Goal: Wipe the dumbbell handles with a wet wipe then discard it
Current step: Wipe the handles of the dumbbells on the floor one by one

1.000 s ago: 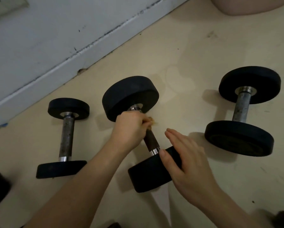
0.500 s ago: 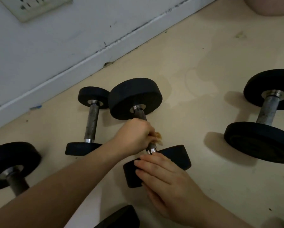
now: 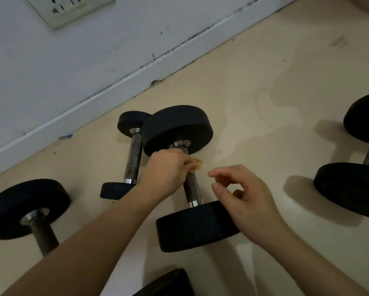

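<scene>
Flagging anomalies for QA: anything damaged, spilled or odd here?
Three things. The wipe poking from the left hand is stained brown. A damp-looking patch marks the floor right of the middle dumbbell. The baseboard is chipped at its lower edge.

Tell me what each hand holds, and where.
Left hand grips the wet wipe around the upper end of the dumbbell handle; right hand holds nothing.

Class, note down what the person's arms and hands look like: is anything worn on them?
Nothing is worn. The left hand and right hand are bare: no gloves, rings or bracelets show. The left forearm and right forearm are bare to the frame's edge, with no sleeves, watch or markings in view.
</scene>
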Demonstrator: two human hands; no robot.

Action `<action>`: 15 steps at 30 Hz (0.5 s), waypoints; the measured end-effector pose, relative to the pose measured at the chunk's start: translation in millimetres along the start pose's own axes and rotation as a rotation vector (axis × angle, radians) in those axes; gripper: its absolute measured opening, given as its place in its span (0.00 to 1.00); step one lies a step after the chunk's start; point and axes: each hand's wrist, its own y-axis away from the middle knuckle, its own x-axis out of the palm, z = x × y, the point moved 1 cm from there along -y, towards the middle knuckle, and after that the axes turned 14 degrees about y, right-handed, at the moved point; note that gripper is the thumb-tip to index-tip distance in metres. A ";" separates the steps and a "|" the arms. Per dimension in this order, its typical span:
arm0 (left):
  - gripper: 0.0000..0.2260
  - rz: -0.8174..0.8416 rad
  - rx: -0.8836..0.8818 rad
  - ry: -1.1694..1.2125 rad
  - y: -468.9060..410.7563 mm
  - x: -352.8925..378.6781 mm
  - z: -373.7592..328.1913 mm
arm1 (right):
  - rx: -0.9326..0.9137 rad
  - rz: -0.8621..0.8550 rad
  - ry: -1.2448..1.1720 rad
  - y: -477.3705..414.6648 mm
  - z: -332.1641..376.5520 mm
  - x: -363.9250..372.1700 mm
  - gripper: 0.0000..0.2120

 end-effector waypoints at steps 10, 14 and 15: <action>0.09 0.249 0.109 0.028 22.3 -12.3 14.1 | 0.173 0.533 -0.050 -75.8 -5.8 39.2 0.08; 0.05 -0.112 0.030 -0.140 -4.3 -12.7 29.9 | 0.229 0.284 -0.211 -86.7 -5.7 60.1 0.09; 0.05 -0.155 -0.010 -0.115 -5.0 -11.6 31.0 | 0.210 0.246 -0.192 -89.4 -5.0 62.7 0.08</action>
